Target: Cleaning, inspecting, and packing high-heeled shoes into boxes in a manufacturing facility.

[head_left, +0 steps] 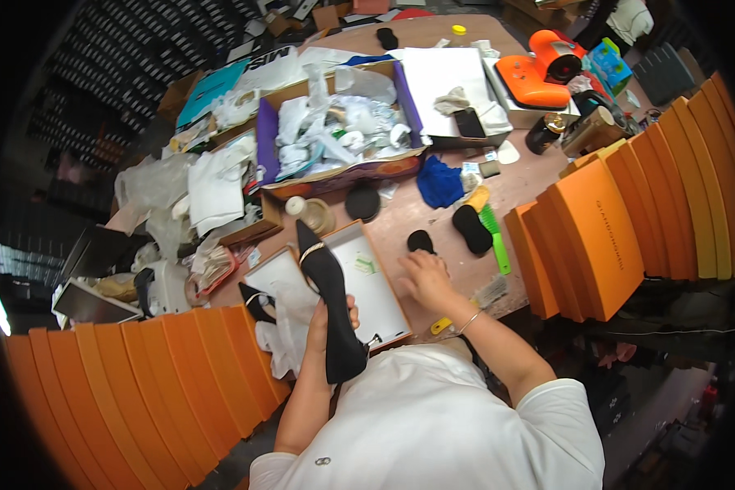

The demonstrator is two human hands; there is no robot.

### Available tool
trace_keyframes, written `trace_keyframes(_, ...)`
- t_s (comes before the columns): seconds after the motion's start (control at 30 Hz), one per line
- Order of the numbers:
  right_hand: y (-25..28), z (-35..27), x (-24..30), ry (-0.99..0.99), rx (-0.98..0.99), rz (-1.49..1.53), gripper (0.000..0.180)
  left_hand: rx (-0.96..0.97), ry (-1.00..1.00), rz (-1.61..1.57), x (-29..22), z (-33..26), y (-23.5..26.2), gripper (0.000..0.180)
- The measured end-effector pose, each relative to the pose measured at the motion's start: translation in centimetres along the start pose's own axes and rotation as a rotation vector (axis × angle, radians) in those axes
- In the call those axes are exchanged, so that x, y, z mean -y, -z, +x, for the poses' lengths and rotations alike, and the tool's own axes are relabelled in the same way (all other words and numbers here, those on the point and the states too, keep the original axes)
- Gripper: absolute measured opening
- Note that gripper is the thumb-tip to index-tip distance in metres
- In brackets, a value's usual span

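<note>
My left hand [317, 325] is closed round a black pointed-toe shoe [327, 282] with a gold-coloured trim, its toe pointing up and away from me. Beneath it lies an open shoe box [380, 294] with a white inside and orange edges. A second black shoe [257, 300] rests at the box's left side beside crumpled white tissue paper [290, 314]. My right hand [425, 280] is over the table with fingers stretched out and apart. Its fingertips are at a small black oval pad [420, 241]; whether they touch it I cannot tell. Right of that lies a larger black pad [472, 229].
Stacked orange boxes [147, 392] stand on my left, and more orange boxes [604, 229] on my right. A purple-edged carton [343, 175] full of crumpled wrapping is ahead. Nearby are a green brush [496, 237], a blue cloth [441, 181], a dark jar [545, 133] and an orange device [539, 73].
</note>
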State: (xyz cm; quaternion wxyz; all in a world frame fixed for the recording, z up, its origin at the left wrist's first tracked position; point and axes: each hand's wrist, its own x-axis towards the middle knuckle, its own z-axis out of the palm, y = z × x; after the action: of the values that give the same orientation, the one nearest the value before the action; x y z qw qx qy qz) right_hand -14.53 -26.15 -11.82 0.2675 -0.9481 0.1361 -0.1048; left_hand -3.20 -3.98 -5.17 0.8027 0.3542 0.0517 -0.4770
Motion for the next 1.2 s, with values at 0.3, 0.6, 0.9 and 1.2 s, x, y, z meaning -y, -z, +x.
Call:
trace_keyframes(0.3, 6.2, 5.4, -14.1, -0.414, -0.470, 0.288, 0.020, -0.217, 0.111, 0.340, 2.4, -6.1, -6.5, 0.031)
trace_keyframes(0.6, 6.3, 13.4, -28.3, -0.611, 0.058, -0.324, 0.059, -0.408, 0.059, 0.133, 3.9, -5.6, -6.6, 0.043)
trace_keyframes(0.9, 8.9, 10.0, -25.4, -0.487, -0.241, -0.235, 0.026, -0.196, 0.193, -0.422, 4.5, -1.6, -4.8, 0.055)
trace_keyframes(1.2, 11.2, -1.0, 6.5, 0.090, 0.189, 0.655, 0.025, 0.023, 0.501, -0.435, 7.1, -3.2, -1.6, 0.039)
